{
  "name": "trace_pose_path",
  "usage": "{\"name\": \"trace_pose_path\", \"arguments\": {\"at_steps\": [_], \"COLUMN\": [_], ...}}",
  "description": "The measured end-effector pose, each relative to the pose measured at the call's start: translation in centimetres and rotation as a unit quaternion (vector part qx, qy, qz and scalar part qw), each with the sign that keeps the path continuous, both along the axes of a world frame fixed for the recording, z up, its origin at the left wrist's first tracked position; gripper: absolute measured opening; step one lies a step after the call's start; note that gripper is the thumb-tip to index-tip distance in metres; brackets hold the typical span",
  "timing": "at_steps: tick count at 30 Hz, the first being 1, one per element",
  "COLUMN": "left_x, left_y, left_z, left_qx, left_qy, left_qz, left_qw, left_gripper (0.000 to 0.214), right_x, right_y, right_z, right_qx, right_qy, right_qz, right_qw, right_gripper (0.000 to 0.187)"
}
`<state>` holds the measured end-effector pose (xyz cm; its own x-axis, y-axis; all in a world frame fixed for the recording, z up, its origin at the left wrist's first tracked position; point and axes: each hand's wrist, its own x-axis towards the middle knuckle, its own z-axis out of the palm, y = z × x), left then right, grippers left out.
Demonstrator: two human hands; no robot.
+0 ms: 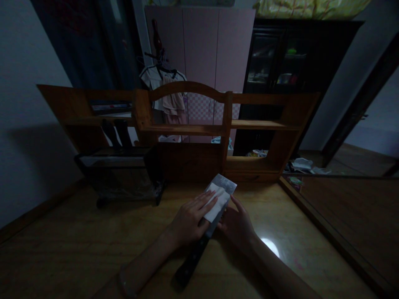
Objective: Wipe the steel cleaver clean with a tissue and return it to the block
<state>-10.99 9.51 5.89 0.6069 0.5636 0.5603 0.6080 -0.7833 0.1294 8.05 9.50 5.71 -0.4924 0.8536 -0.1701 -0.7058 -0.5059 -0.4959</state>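
Head view, and I take my clock from the cleaver (215, 227), which lies slantwise between my two hands above the light wooden desk (146, 249). Its squared blade end points to one o'clock and its black handle (193, 258) to seven, with neither hand on that handle. I can't tell from here whether the metal touches the desk.

My left hand (190, 220) comes in from eight o'clock, a pale band (124, 282) around the wrist. Its fingers are nearly straight and close together, holding a folded white tissue (220, 203) flat against the face of the blade. The tissue covers much of that face; bare metal shows past it toward one o'clock and again down by the handle.

My right hand (238, 224) reaches in from four o'clock. Its fingers hold the blade by the side, the thumb up along the edge near the far end and the others curled lower, partly hidden by the metal. How firm that hold is, I can't tell.

At ten o'clock a dark knife stand (132, 182) sits on the desk, well apart from my hands, with two black knife handles (124, 133) rising from its top. At twelve a wooden shelf unit (187, 128) spans the back of the desk; beyond it are hanging clothes (173, 99) and a pink wardrobe (201, 45). A dark cabinet (321, 54) stands at one. A bright reflection (270, 247) glares off the desk at four.
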Motion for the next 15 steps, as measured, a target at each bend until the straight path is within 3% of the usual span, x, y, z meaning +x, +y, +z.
{"name": "trace_pose_path", "arguments": {"at_steps": [8, 15], "left_x": [0.1, 1.0], "left_y": [-0.4, -1.1], "left_z": [0.8, 1.6], "left_qx": [-0.029, -0.019], "left_qy": [0.038, 0.027], "left_qz": [-0.027, -0.032], "left_qw": [0.998, 0.999], "left_gripper": [0.069, 0.06], "right_x": [-0.2, -1.2], "right_y": [-0.1, -0.8], "right_z": [0.2, 0.3], "right_qx": [0.001, 0.086], "right_qy": [-0.015, -0.012], "right_qz": [-0.006, 0.009], "right_qw": [1.0, 0.996], "right_gripper": [0.037, 0.051]}}
